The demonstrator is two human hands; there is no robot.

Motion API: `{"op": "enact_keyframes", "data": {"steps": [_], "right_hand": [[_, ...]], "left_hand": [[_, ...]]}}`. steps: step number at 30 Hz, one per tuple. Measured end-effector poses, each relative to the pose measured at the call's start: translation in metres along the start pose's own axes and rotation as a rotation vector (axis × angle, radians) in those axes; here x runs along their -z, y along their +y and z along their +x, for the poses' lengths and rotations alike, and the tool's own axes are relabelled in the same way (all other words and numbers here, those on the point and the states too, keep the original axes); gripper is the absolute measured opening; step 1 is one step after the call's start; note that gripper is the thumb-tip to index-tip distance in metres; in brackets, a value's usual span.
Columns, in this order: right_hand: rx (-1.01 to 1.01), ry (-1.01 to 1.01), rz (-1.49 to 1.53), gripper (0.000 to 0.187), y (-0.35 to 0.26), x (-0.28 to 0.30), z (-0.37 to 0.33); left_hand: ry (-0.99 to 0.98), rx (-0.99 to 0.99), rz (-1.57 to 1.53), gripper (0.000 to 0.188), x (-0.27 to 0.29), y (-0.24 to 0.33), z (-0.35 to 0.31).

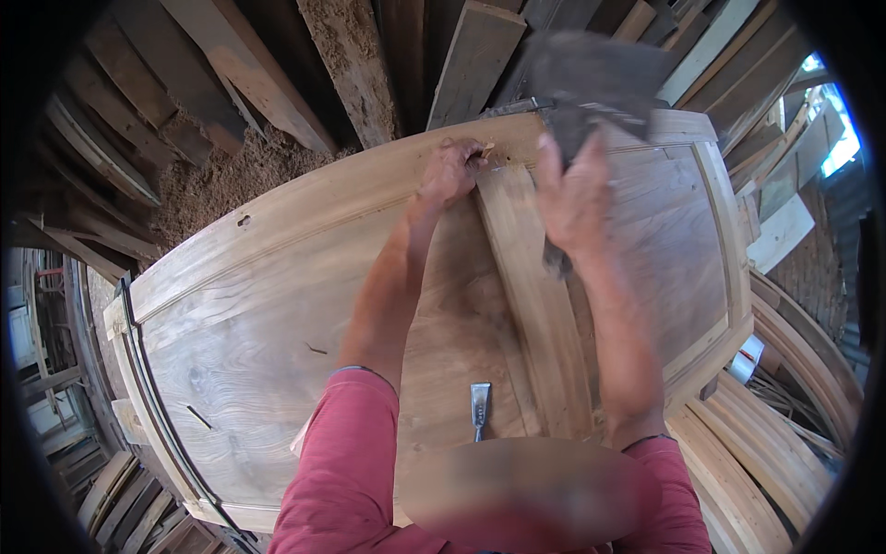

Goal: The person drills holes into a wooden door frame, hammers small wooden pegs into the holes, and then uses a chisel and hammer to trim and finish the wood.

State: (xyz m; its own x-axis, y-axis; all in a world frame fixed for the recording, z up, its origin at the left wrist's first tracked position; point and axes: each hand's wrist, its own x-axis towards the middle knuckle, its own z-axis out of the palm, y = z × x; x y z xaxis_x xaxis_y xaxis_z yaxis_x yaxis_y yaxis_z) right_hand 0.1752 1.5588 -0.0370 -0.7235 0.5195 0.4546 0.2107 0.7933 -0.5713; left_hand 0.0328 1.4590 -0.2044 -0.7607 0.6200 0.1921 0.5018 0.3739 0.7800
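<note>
A large wooden panel door (305, 309) lies flat in front of me, with a rail (526, 268) running across it. At its far edge, my left hand (450, 171) is closed on a small wooden peg (488, 150), seen only in part beside the rail's end. My right hand (580, 189) grips a dark, broad-headed tool (600, 78) with a short handle. Motion smears its head, raised over the door's far edge, so its exact kind cannot be told. Nearer me, a metal chisel (480, 406) rests on the panel beside the rail.
A dark metal bar clamp (152, 397) spans the door's left end. Two thin dark metal pieces, one a short rod (198, 417), lie on the left panel. Planks (475, 60) and sawdust (217, 189) are behind the door; curved boards (738, 452) stand at the right.
</note>
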Motion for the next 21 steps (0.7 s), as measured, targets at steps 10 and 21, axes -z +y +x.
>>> {"op": "enact_keyframes", "data": {"steps": [10,21], "right_hand": [[-0.167,-0.332,0.123,0.034,-0.009,0.040,0.014],[-0.233,-0.734,-0.373,0.047,0.034,-0.023,0.002]], "left_hand": [[-0.015,-0.009,0.003,0.016,-0.010,-0.011,0.000],[0.034,-0.118,-0.003,0.016,-0.017,-0.033,0.005]]}}
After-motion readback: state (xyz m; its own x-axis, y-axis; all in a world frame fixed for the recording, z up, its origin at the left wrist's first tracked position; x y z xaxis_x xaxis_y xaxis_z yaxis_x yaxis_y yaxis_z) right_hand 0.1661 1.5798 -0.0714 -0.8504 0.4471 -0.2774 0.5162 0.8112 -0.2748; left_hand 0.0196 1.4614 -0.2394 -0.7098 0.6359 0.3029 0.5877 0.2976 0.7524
